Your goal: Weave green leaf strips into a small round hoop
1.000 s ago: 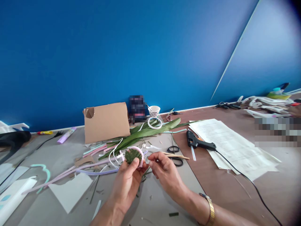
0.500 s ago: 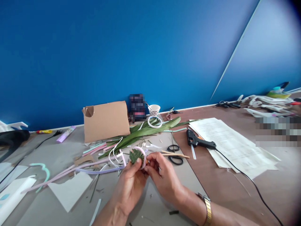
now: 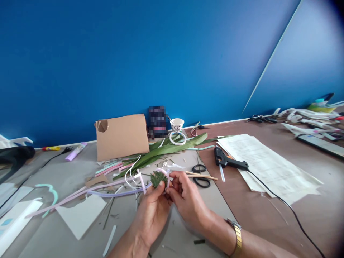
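Observation:
Between my hands is a small woven green leaf piece [image 3: 158, 178], with a pale pink strip [image 3: 167, 175] curved round its right edge. My left hand [image 3: 153, 206] is closed on the leaf piece from below, its thumb pressed against the front. Fingers of my right hand [image 3: 185, 195] pinch at the pink strip on the right side; the fingertips are partly hidden. Just beyond lie long green leaves [image 3: 166, 148] and a white looped cord [image 3: 129, 175]. To the right of my right hand are black-handled scissors [image 3: 202, 182] with thin wooden sticks [image 3: 202, 175] across them.
A black glue gun [image 3: 231, 162] with a trailing cable lies by printed papers [image 3: 266, 161] on the right. A cardboard piece [image 3: 122, 138], a patterned paper cup [image 3: 177, 124] and a white ring [image 3: 177, 138] are at the back. Pink and purple strips [image 3: 115, 194] and paper scraps [image 3: 83, 216] spread leftward.
The view has shifted slightly. Both hands keep hold of the leaf piece and pink strip, with only small finger movement.

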Demonstrator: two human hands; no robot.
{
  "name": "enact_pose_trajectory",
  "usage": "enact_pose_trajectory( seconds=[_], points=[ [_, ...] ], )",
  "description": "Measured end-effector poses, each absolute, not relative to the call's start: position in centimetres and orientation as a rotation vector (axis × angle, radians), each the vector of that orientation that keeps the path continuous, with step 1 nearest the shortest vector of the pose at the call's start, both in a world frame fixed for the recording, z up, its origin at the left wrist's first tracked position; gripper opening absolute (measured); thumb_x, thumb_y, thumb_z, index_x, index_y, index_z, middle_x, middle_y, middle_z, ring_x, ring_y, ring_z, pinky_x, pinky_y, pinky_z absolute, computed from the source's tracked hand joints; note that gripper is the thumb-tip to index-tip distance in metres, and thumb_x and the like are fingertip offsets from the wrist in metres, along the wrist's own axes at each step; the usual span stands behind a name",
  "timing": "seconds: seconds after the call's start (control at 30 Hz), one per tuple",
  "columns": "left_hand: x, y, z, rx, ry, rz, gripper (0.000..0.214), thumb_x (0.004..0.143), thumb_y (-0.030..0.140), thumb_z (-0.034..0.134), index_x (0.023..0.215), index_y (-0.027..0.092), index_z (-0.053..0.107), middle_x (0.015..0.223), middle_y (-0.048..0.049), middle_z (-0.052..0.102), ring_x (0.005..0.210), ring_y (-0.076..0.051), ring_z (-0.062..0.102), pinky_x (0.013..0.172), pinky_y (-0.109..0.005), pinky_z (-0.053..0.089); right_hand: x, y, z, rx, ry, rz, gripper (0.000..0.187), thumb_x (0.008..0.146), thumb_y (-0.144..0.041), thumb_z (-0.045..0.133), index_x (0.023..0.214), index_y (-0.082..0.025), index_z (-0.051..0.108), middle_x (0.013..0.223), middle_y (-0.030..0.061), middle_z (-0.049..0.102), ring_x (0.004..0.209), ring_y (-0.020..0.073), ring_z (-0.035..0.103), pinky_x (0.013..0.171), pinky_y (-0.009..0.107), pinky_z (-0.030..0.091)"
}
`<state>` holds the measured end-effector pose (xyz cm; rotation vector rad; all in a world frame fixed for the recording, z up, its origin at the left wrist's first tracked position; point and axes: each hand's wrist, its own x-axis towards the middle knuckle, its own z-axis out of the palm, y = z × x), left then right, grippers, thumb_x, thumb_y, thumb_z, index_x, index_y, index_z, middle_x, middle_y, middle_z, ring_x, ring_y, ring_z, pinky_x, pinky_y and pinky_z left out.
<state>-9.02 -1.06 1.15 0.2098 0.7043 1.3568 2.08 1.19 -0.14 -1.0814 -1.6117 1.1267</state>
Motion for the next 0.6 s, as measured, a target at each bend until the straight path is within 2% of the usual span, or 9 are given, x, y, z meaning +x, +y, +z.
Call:
enact_pose_trajectory(
  seconds=[0.3, 0.5, 0.6],
  points=[
    [-9.3, -1.2, 1.0, 0.240, 0.668, 1.336, 0.010, 0.075, 0.015, 0.072, 0.084, 0.014, 0.068, 0.087, -0.0040, 0.067, 0.079, -0.013, 0.061, 0.077, -0.027, 0.049, 2.4, 1.6, 0.0, -1.115, -1.638, 1.109, 0.034, 0.075, -0.011, 0.053, 0.108, -0.019, 0.052, 0.070, -0.0037, 0.052, 0.064, 0.0127, 0.050, 0.061, 0.025, 0.042],
    [-9.5, -1.3, 1.1, 0.368, 0.689, 1.333, 0.011, 0.077, 0.018, 0.072, 0.086, 0.015, 0.068, 0.086, -0.0040, 0.067, 0.080, -0.014, 0.060, 0.078, -0.029, 0.048, 3.1, 1.9, 0.6, -1.096, -1.714, 1.048, 0.039, 0.071, -0.007, 0.054, 0.108, -0.020, 0.054, 0.082, 0.0001, 0.055, 0.076, 0.0155, 0.052, 0.073, 0.029, 0.044],
    [-9.5, -1.4, 1.4, 0.511, 0.772, 1.352, 0.016, 0.077, 0.025, 0.071, 0.090, 0.017, 0.066, 0.087, -0.0035, 0.066, 0.082, -0.016, 0.060, 0.078, -0.029, 0.047, 3.4, 2.1, 0.2, -1.044, -1.750, 1.067, 0.040, 0.071, -0.007, 0.054, 0.109, -0.021, 0.054, 0.086, 0.0006, 0.053, 0.073, 0.0146, 0.051, 0.069, 0.028, 0.044]
  ],
)
